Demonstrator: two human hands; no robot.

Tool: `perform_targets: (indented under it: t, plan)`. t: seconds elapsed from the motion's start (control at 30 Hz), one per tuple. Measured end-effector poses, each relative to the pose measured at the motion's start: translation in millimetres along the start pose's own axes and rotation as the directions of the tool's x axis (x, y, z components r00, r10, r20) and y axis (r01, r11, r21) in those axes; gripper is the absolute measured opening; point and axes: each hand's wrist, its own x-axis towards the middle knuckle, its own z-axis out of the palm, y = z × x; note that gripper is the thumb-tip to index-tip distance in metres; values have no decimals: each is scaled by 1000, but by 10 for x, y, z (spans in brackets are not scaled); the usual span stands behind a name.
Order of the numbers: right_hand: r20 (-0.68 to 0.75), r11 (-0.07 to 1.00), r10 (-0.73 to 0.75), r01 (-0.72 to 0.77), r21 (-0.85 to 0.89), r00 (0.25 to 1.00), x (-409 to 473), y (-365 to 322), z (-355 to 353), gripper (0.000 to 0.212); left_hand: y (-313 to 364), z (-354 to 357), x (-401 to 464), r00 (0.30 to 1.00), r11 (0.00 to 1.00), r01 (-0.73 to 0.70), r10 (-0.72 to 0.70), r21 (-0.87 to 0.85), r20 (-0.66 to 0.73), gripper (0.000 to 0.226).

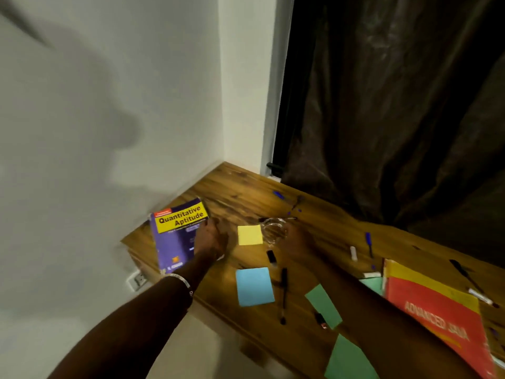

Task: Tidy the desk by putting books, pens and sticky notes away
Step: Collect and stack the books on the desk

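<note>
Gripping the purple book [175,239] at its right edge, my left hand [210,237] has its fingers closed on it at the counter's [246,192] far-left corner. My right hand [296,239] touches a glass bowl [274,229]; its fingers' state I cannot tell. A yellow sticky note [250,235] lies between them.

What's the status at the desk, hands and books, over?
Left hand gripping the purple book by the wall. Right hand at the glass bowl, grip unclear. Sticky notes and pens scattered between.
</note>
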Motion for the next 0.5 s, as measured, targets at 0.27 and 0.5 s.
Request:
perform_targets:
  t: [0.27, 0.5]
  plan:
    - [219, 998, -33, 44, -45, 975, 296, -931, 646, 42, -874, -562, 351, 988, 992, 126, -123, 25, -89, 47]
    - [391, 991, 16, -67, 118, 920, 377, -1348, 1156, 38, -1317, -700, 517, 931, 931, 365, -365, -26, -7, 67]
